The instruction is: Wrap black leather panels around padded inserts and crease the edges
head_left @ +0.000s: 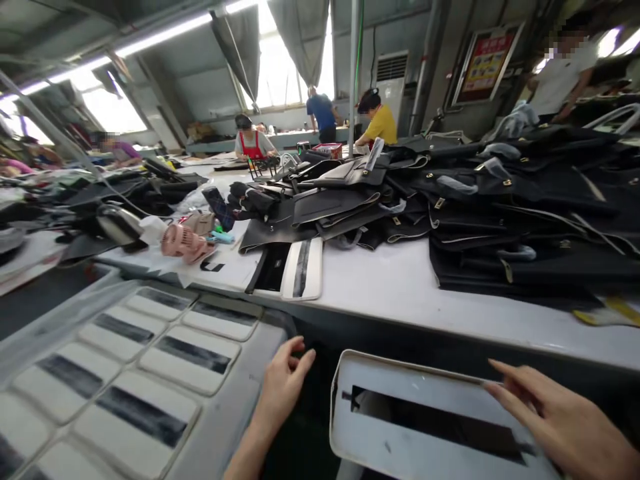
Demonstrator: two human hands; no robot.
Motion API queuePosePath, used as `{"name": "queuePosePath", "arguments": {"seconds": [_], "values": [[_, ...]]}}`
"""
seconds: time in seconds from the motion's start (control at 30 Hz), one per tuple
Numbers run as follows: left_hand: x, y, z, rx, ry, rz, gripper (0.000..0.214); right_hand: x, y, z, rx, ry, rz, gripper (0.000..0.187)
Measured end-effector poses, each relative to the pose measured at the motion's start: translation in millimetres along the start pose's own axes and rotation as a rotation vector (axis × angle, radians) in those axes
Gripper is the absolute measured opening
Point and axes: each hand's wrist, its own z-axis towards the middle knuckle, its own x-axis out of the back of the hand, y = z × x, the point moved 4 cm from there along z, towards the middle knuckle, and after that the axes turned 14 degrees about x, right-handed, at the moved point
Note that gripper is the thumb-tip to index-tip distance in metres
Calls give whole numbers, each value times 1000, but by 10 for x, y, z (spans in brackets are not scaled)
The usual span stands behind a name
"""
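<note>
My left hand [286,381] hangs over the dark gap between the panel tray and a white rectangular frame. Its fingers are loosely bent with the thumb apart, and I see nothing in it. At the frame's right end is my right hand [560,410], index finger and thumb stretched out and separated. Whether it touches the frame is unclear. The white frame [425,380] has rounded corners, a raised rim and a long dark slot. To the left, several cream panels [193,357] with black strips lie in rows on a grey surface [235,407].
Beyond the gap, a white table [380,280] bears piles of black bag pieces [500,220]. One cream panel [303,270] lies near its edge beside a black piece. A pink fan [183,241] and a metal kettle [119,225] stand left. Several people work farther back.
</note>
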Motion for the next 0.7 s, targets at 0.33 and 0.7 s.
{"name": "queuePosePath", "arguments": {"seconds": [0.33,0.7], "values": [[318,383,2058,184,153,121,41,-1599,-1184,1368,512,-589,-327,50],[186,321,1873,244,-405,-331,23,-1749,-1209,1536,362,-581,-177,42]]}}
